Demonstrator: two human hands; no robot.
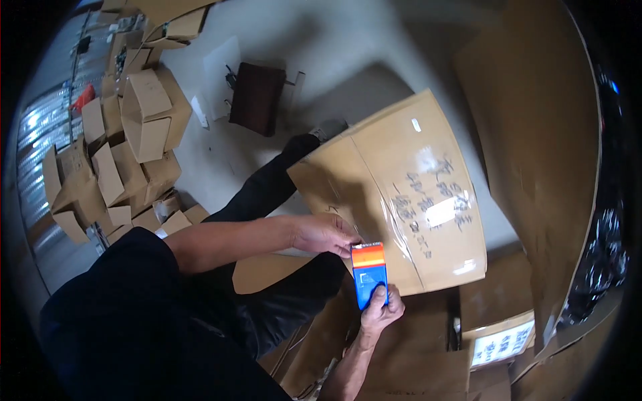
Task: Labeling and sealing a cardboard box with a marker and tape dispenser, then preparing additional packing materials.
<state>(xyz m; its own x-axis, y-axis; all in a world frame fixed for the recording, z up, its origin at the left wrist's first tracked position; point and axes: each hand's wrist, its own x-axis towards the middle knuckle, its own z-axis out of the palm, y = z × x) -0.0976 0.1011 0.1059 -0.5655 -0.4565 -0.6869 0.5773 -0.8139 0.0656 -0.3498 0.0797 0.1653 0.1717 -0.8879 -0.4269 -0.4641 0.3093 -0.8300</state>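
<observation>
My right hand (384, 309) is wrapped round the lower end of a blue and orange tape dispenser (372, 275), its thumb lying on the blue side. A jagged cutting edge runs along the dispenser's top. My left hand (324, 234) reaches in from the left, fingertips pinched together beside that edge; what they hold, if anything, is too small to make out. Beneath both hands lies a large cardboard box (401, 194), closed, with clear tape strips and handwriting on its top. My legs are close to its left side.
Several open cardboard boxes (144, 127) are piled on the left beside metal rollers (47, 127). A dark brown stool (257, 98) stands on the grey floor (348, 40). Tall cardboard (542, 134) rises at the right, near black plastic wrap (602, 260). A labelled carton (498, 307) sits lower right.
</observation>
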